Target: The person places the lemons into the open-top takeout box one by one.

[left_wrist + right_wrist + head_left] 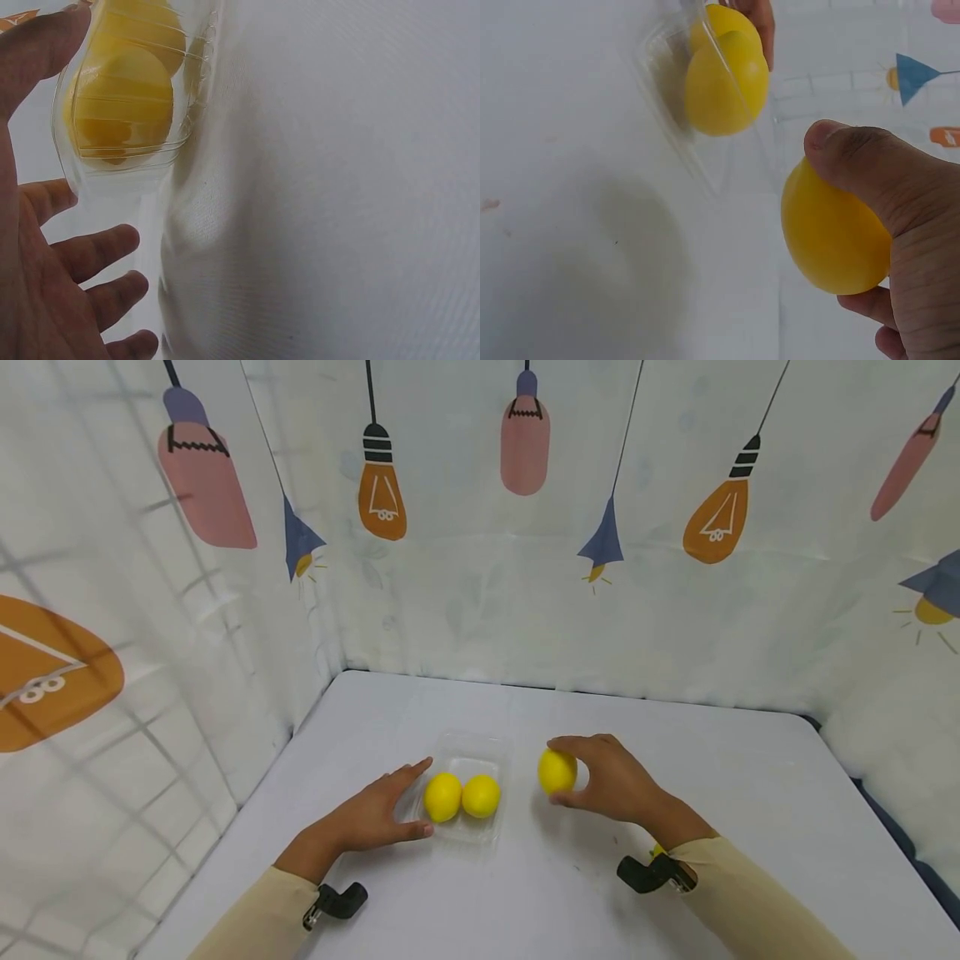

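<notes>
Two lemons (481, 796) sit together in a clear container (467, 833), nearer the table's (525, 902) left edge than its right, with the left hand (371, 814) at the container's left wall, fingers spread and holding nothing. To its right, the right hand (615, 781) pinches a third lemon (557, 771) clear of the table. Loading seems under way; next, I'd judge, calls for moving left and letting go gently.

The white table (750, 777) has rounded far corners. A clear tray (467, 837) lies on it, nearer the left edge; a mostly hidden yellow thing (657, 850), nearer the right.
</notes>
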Demonstrator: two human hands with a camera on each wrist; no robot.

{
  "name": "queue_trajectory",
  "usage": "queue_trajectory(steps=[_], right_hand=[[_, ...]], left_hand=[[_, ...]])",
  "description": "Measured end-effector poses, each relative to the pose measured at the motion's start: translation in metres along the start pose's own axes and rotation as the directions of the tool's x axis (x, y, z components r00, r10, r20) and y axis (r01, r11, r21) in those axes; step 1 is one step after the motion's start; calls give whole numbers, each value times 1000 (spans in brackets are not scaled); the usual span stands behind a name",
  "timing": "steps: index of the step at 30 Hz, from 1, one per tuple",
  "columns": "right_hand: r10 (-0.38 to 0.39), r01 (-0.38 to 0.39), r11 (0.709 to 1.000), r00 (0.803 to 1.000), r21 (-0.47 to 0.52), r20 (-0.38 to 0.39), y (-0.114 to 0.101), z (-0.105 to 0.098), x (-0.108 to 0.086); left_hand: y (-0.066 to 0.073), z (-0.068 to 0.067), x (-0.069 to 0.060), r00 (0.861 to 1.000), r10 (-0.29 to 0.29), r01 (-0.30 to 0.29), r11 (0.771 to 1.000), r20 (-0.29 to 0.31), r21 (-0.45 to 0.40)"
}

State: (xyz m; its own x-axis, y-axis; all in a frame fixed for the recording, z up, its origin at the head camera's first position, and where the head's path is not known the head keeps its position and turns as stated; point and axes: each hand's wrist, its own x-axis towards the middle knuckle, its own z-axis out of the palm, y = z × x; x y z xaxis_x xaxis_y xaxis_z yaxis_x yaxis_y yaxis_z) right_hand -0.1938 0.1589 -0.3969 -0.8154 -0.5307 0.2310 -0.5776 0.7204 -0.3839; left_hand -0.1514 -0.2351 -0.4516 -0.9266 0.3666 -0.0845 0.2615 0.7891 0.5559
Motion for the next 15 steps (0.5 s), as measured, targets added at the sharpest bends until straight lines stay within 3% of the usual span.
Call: queue_trajectory(steps=[15], right_hand=[[-45, 45, 999, 999, 11, 6, -12, 8, 26]], left_hand=[[0, 0, -1, 1000, -10, 10, 1000, 3, 0]])
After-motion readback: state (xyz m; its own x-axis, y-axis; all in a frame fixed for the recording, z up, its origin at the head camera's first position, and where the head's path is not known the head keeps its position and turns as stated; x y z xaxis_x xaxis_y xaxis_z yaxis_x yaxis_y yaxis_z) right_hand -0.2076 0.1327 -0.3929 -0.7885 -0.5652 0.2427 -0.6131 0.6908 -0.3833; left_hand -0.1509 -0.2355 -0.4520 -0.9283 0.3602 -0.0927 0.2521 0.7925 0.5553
